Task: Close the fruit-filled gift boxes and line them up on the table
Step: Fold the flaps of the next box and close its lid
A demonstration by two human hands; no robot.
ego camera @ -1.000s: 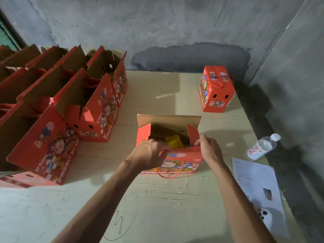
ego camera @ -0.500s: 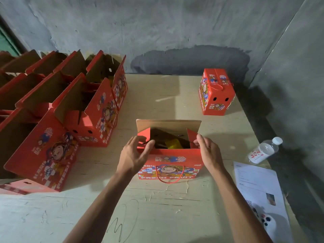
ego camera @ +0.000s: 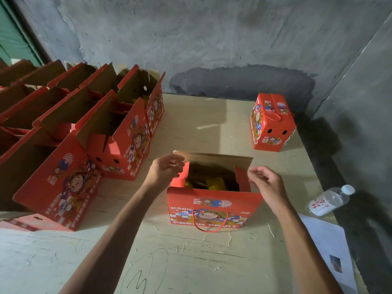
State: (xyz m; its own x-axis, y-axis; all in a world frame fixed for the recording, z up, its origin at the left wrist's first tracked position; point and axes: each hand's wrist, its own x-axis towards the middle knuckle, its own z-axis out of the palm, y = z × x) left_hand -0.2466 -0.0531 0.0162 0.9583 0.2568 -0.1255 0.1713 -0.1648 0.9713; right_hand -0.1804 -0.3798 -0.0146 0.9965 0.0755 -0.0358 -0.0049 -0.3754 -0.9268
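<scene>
Box [ego camera: 214,206] between both hands' fingers [ego camera: 254,174]

Bare tabletop [ego camera: 212,124] is seen between the open box [ego camera: 214,200] and the closed box [ego camera: 272,122] behind-right of it. Left of the open box, passage is blocked by rows of open boxes [ego camera: 110,136]. Right of it, a bottle [ego camera: 329,200] and paper sheet [ego camera: 331,251] are lying.

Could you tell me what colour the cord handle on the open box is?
Red, seen in the head view: cord handle on the open box.
</scene>
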